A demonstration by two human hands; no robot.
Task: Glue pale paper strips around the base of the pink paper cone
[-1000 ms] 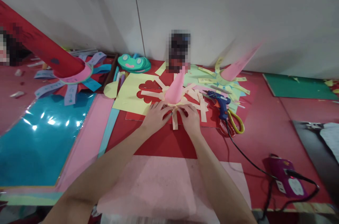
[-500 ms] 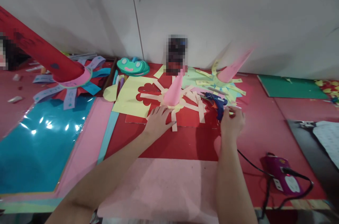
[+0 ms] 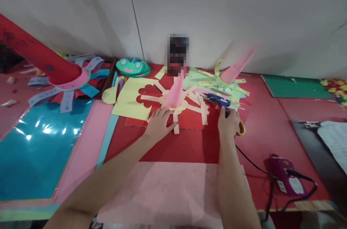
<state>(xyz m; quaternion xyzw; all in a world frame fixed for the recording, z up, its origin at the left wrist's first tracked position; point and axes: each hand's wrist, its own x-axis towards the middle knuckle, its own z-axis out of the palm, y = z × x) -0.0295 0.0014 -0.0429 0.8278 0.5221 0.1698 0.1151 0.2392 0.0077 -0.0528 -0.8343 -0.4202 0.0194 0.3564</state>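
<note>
My left hand (image 3: 159,123) lies with fingers stretched out on the lower edge of the yellow flower-shaped paper base (image 3: 184,106). From that base rises a pink paper cone (image 3: 175,93), with pale paper strips (image 3: 194,107) spread round it. Its thumb is beside the front strip. My right hand (image 3: 229,123) is closed on the handle of a blue hot glue gun (image 3: 221,100), whose nozzle points left. The handle is mostly hidden by the fingers. Just right of this hand shows a yellow scissors handle (image 3: 241,128).
A second pink cone (image 3: 235,70) with yellow strips stands behind the glue gun. At right, a purple power adapter (image 3: 287,175) has a black cord running to it. Green frog-face cutouts (image 3: 133,68) lie at the back; a red tube (image 3: 48,59) leans at left.
My right hand has moved slightly left and onto the glue gun's handle, and the yellow scissors handle now shows beside it. My left hand stays on the flower base.
</note>
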